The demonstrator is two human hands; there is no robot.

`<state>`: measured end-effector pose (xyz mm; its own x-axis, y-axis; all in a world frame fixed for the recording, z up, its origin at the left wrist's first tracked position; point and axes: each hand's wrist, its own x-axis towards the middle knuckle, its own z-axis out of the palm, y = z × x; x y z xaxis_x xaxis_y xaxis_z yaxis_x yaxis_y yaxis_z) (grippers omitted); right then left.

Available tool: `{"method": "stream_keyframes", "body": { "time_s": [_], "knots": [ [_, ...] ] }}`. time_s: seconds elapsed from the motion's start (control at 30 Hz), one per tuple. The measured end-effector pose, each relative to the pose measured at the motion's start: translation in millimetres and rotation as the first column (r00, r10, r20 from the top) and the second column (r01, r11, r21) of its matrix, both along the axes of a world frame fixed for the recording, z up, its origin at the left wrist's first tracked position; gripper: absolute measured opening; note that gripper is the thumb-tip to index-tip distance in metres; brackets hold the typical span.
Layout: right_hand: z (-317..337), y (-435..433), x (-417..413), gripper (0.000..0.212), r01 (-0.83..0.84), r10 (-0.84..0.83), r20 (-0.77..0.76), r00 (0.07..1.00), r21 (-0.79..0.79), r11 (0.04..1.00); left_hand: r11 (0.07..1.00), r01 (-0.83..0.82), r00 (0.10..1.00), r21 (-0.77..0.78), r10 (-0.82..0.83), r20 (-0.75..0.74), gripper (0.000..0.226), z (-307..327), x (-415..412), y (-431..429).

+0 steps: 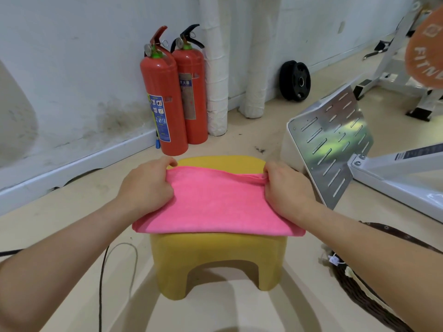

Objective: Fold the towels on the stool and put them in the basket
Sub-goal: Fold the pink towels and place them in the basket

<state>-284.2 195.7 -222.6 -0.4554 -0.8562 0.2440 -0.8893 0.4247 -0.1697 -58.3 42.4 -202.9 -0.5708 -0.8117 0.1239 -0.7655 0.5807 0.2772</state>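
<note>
A pink towel (215, 207) lies folded over on the yellow stool (215, 257), its near edge hanging past the seat's front. My left hand (148, 185) pinches the towel's far left corner. My right hand (285, 185) pinches the far right corner, where the cloth bunches into a small crease. Both hands rest on the towel's far edge, over the stool's top. A dark wicker basket (359, 291) sits on the floor at the lower right, partly hidden by my right forearm.
Two red fire extinguishers (172, 97) stand against the wall behind the stool. A white gym machine with a slotted metal footplate (335, 140) is close on the right. A black weight plate (295, 80) leans on the wall. Cables (103, 279) run along the floor at left.
</note>
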Motion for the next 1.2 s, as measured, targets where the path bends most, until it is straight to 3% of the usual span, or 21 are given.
{"method": "stream_keyframes", "body": {
  "time_s": [0.1,0.17,0.23,0.57,0.73,0.9,1.03,1.13,1.2],
  "knots": [
    [2.4,3.0,3.5,0.014,-0.047,0.047,0.015,0.999,-0.009,0.999,0.990,-0.021,0.999,0.138,0.016,0.038,0.027,10.0,-3.7,-1.2],
    [4.1,3.6,4.6,0.013,-0.060,0.060,0.021,0.998,0.010,0.998,0.966,-0.021,0.999,0.258,0.027,-0.021,0.019,14.6,-5.4,-5.9],
    [4.9,3.7,3.9,0.015,-0.053,0.052,0.040,0.998,0.021,0.998,0.949,-0.008,0.995,0.316,0.040,-0.095,0.026,15.2,-7.6,-10.0],
    [7.4,-7.1,-4.5,0.026,0.002,-0.006,0.143,0.990,0.030,1.000,0.986,-0.062,0.974,0.156,0.094,-0.207,0.008,7.2,-6.5,-21.2],
    [5.6,-9.7,-4.3,0.026,0.037,-0.044,0.130,0.991,0.054,0.998,0.996,-0.014,0.995,-0.090,0.004,-0.102,0.021,-5.4,-1.4,-21.6],
    [14.5,-11.3,-12.7,0.019,0.032,-0.047,0.249,0.967,0.065,0.997,0.997,-0.023,0.997,-0.078,0.017,-0.074,0.031,-12.5,6.1,-29.4],
    [29.8,-9.2,-28.8,0.026,-0.027,-0.031,0.262,0.964,0.217,0.976,0.998,-0.017,0.998,-0.065,0.012,-0.063,0.032,-13.8,7.7,-28.7],
    [38.7,-4.9,-36.4,0.028,-0.032,-0.129,0.531,0.838,0.284,0.958,0.998,-0.031,0.989,0.051,0.038,-0.146,0.037,-12.2,11.6,-29.3],
    [46.3,-1.5,-38.0,0.031,-0.002,-0.207,0.682,0.701,0.293,0.956,0.968,-0.049,0.946,0.247,0.124,-0.298,0.033,-9.2,17.7,-30.5]
  ]
}}
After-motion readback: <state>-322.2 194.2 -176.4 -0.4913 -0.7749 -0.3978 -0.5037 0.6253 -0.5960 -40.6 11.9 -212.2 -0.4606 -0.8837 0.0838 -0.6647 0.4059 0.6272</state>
